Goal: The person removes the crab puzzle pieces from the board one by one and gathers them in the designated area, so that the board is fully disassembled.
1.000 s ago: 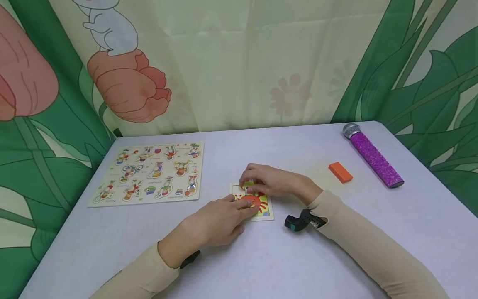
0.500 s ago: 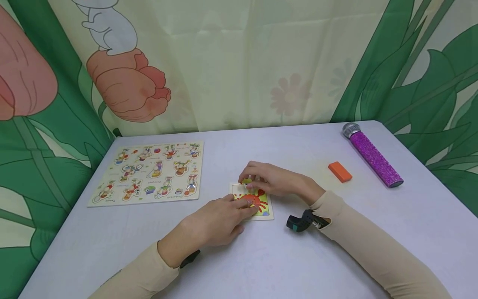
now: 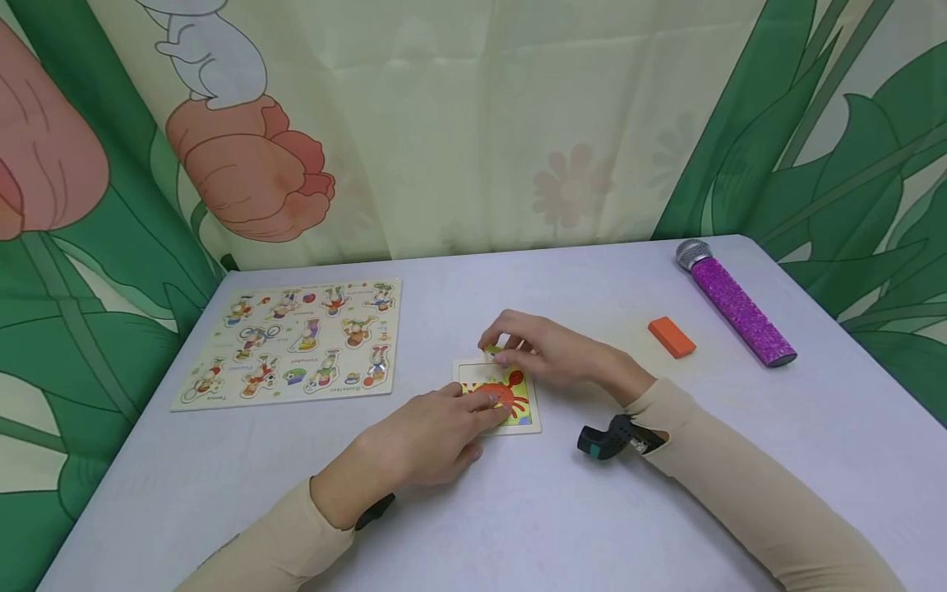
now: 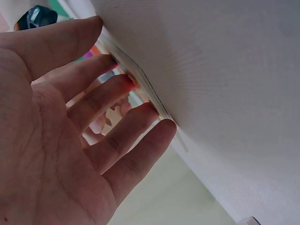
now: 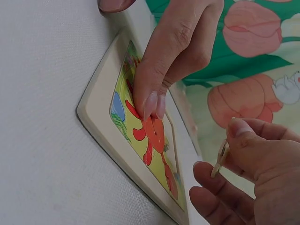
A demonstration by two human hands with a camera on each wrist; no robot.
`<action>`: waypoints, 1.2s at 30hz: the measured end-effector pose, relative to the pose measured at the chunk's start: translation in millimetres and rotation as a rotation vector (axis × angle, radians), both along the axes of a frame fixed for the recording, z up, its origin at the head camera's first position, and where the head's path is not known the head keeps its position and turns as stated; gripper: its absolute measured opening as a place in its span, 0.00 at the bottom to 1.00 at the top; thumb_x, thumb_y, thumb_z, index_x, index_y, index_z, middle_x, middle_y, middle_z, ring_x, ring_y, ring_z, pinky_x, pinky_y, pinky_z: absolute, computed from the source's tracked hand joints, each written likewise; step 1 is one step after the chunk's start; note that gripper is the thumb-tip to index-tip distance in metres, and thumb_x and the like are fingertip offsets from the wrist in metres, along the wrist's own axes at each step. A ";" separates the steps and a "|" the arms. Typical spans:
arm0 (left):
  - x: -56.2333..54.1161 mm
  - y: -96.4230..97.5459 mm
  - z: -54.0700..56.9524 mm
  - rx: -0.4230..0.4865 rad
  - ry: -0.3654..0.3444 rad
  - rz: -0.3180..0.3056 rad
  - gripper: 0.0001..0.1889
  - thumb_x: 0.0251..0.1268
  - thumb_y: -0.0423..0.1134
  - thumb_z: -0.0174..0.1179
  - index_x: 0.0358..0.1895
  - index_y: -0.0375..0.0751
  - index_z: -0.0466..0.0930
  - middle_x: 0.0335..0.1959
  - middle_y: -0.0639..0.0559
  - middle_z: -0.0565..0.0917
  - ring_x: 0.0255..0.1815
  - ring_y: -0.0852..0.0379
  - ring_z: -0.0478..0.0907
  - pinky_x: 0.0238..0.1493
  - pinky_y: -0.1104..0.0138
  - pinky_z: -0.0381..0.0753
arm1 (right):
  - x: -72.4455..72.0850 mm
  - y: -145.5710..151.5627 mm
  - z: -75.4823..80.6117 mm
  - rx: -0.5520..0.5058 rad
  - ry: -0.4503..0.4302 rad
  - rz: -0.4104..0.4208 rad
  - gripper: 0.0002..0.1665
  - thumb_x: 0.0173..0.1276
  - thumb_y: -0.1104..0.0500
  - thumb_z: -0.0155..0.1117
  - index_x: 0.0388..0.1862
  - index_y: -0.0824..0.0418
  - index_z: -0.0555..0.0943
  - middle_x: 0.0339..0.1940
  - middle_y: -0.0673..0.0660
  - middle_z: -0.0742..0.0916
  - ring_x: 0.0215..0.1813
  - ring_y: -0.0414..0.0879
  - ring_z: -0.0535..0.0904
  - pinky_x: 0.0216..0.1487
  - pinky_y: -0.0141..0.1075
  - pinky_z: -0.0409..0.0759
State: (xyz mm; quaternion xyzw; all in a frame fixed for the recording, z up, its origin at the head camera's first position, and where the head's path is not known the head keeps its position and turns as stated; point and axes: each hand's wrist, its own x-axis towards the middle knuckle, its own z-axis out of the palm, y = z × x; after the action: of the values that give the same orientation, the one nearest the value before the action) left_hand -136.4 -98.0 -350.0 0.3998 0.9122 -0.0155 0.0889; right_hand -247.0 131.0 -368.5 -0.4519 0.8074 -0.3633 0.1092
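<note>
A small square puzzle board with a cream frame and a yellow picture of a red-orange crab (image 3: 522, 393) lies flat on a white cloth-covered table (image 3: 518, 510) and serves here as the landmark. At its near left part is the left hand (image 3: 432, 436): the fingers are extended, slightly bent and a little spread, with the thumb apart from them; fingertips press down on the crab and the board while gripping nothing, and the palm is off the table. Just above the crab board's far edge is the right hand (image 3: 551, 349), its thumb and index finger closed in a pinch on a small, thin, pale-edged piece with a yellow-green face (image 3: 491, 350). That piece is held up clear of the crab board, turned nearly edge-on in the right wrist view. The crab board shows a pale bare patch along its far side, next to the crab. To the left of the crab board and a little farther away lies a large cream rectangular board covered with small colourful cartoon figures (image 3: 284, 341). To the right of the crab board and beyond it sits an orange rectangular block (image 3: 672, 337); farther right, past that block, lies a glittery purple microphone with a silver mesh head (image 3: 734, 304), slanting across the table. Well behind the crab board hangs a cream curtain (image 3: 444, 123) printed with green leaves, flowers and a white animal.
</note>
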 end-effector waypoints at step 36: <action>0.8 1.3 0.6 0.018 -0.010 0.020 0.28 0.73 0.45 0.62 0.74 0.57 0.72 0.72 0.60 0.73 0.55 0.49 0.75 0.56 0.58 0.80 | -8.4 61.5 2.6 -0.011 -0.039 -0.167 0.15 0.78 0.58 0.62 0.60 0.58 0.79 0.56 0.52 0.84 0.50 0.46 0.84 0.51 0.41 0.83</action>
State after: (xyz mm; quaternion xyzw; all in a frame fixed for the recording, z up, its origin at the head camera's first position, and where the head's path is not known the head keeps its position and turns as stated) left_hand -135.6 -96.7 -349.4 0.3914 0.9158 -0.0043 0.0902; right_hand -255.4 192.5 -365.9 -0.3765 0.8380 -0.3843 0.0916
